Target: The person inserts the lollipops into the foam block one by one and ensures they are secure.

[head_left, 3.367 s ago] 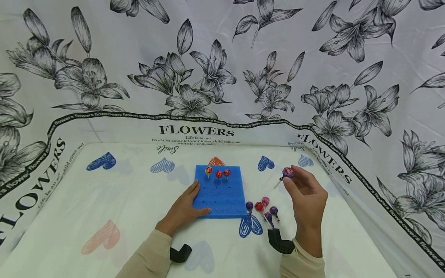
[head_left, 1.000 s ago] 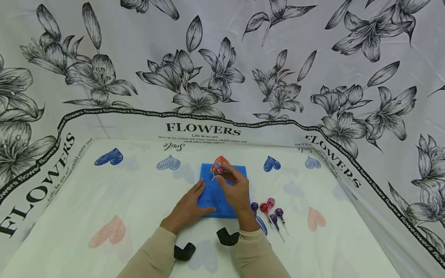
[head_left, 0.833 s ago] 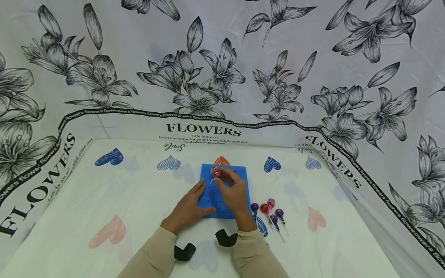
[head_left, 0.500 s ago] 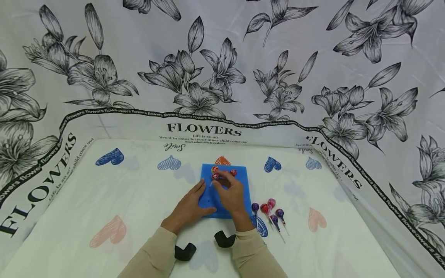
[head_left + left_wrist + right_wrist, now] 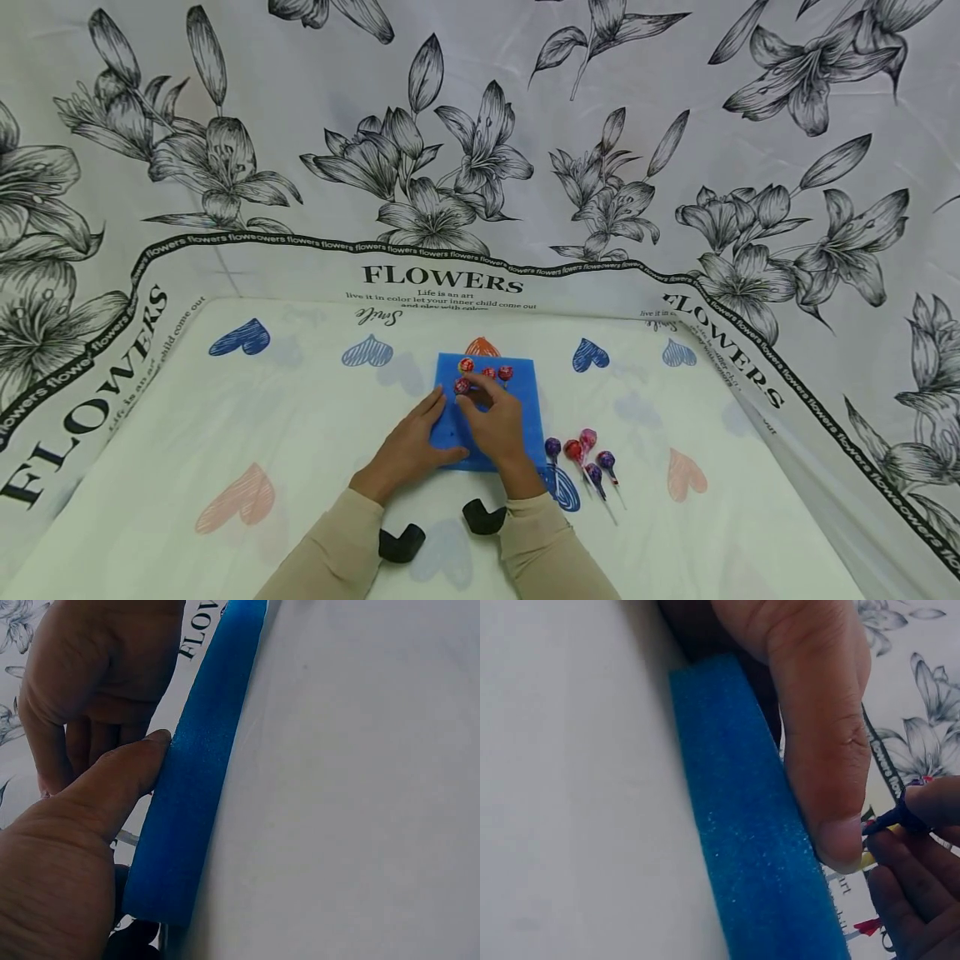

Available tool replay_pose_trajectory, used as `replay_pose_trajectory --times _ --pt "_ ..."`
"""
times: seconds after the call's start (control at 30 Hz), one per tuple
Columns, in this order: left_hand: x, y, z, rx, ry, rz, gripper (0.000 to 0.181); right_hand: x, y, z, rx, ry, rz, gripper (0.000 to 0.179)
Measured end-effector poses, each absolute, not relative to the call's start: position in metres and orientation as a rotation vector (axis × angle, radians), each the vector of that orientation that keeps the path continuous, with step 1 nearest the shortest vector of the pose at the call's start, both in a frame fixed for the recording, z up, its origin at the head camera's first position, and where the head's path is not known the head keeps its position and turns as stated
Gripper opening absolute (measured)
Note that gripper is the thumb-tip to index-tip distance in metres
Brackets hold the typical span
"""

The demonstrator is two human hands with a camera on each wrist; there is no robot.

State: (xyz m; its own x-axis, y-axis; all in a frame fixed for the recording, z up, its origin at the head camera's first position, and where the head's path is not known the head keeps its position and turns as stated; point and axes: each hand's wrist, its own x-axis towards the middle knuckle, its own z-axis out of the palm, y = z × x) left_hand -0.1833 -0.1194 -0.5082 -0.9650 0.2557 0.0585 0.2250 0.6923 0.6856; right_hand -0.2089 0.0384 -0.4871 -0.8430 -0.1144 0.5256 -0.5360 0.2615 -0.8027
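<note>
A blue foam block (image 5: 491, 458) with small holes lies flat on the table in the head view. My left hand (image 5: 408, 450) rests on its left side, fingers straight along the edge and thumb over the front part. My right hand (image 5: 495, 421) reaches over the block and pinches a red-and-purple lollipop (image 5: 461, 386) between thumb and fingers, its stick hidden by the hand. Behind it, a red-and-yellow lollipop (image 5: 466, 365) and two red lollipops, one at the right (image 5: 506, 372), stand upright in the block's far row. In the left wrist view, the left thumb (image 5: 127, 776) presses the block's upper edge.
Several loose lollipops (image 5: 573, 451) in purple, red and pink wrappers lie on the cloth right of the block. A white tablecloth (image 5: 315, 433) printed with hearts covers the table. A curtain with flower drawings (image 5: 420, 167) stands behind. Black wrist cameras (image 5: 401, 543) hang under the sleeves.
My right hand has brought the lollipop from the right of the table over to the block, then slightly left and nearer, in front of the far row. The left hand has stayed on the block.
</note>
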Motion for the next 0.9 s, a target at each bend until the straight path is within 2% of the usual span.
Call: replay_pose_trajectory --times 0.53,0.73,0.9 --pt "-0.182 -0.119 -0.509 0.399 2.852 1.16 0.101 -0.21 0.041 -0.492 0.547 -2.325 1.494 0.033" --pt "-0.181 -0.12 -0.508 0.394 2.844 1.156 0.101 -0.207 0.046 -0.479 0.609 -2.225 1.511 0.03" --pt "-0.182 -0.119 -0.507 0.377 2.83 1.149 0.1 -0.2 0.059 -0.449 0.627 -2.182 1.455 0.031"
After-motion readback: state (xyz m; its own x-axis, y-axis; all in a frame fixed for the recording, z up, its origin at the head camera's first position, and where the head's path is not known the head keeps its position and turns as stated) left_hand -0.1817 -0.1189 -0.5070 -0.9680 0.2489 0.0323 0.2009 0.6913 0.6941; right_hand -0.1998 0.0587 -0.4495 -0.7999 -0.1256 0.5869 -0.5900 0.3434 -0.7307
